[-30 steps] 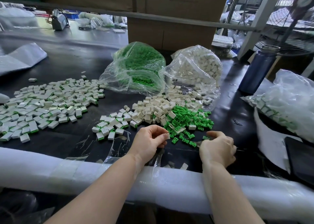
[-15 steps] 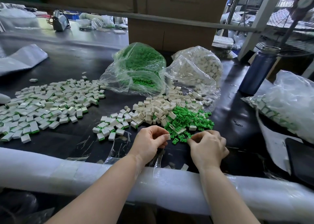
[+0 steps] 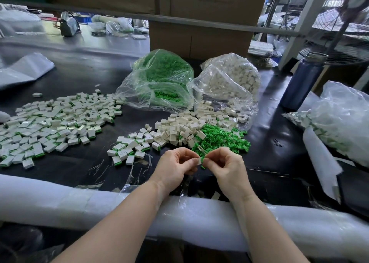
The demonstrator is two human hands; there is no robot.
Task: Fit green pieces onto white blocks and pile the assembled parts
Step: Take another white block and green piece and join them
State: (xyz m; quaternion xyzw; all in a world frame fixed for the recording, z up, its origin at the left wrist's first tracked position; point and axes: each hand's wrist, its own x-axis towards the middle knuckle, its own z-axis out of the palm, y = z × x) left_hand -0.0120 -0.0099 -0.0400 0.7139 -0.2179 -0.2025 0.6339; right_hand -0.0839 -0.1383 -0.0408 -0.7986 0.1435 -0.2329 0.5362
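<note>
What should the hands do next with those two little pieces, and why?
Probably push them together. The left hand pinches a white block and the right hand pinches a green piece, held end to end but seemingly not yet seated.

On my bench (image 3: 83, 164), finished parts (image 3: 54, 123) lie left, loose blocks (image 3: 179, 127) ahead, two bags (image 3: 159, 83) behind them.

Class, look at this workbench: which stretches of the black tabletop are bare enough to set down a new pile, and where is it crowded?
Bare: the strip between the big assembled pile and the small assembled cluster; the far-left area behind that pile; the patch between the green pieces and the blue bottle. Crowded: centre, around both bags and the loose white blocks.
</note>
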